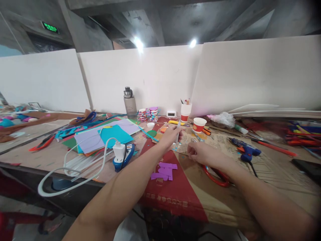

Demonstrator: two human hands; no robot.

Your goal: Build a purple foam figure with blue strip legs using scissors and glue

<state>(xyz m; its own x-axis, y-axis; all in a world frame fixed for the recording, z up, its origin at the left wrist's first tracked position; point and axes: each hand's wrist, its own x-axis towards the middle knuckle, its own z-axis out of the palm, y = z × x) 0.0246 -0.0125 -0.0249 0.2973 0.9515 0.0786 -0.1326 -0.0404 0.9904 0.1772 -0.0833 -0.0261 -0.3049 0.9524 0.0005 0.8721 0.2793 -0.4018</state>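
My left hand (173,135) is closed around a thin, pale, upright strip (179,129) above the work area. What the strip is made of I cannot make out. My right hand (198,152) is low over the cardboard with its fingers curled in, and whatever they hold is hidden. Partly under that wrist lie red-handled scissors (217,179). Nearer the front edge, several purple strips (165,171) rest on the red part of the cardboard (173,197). A green disc (151,134) and an orange round piece (163,129) sit just left of my left hand.
Behind stand a red-and-white paper cup (199,125), a taller pen cup (186,112), a small clock (171,114) and a bottle (129,103). A blue glue gun (247,150) lies right. Coloured sheets (115,135) and a power strip (124,156) with a looping white cable are left.
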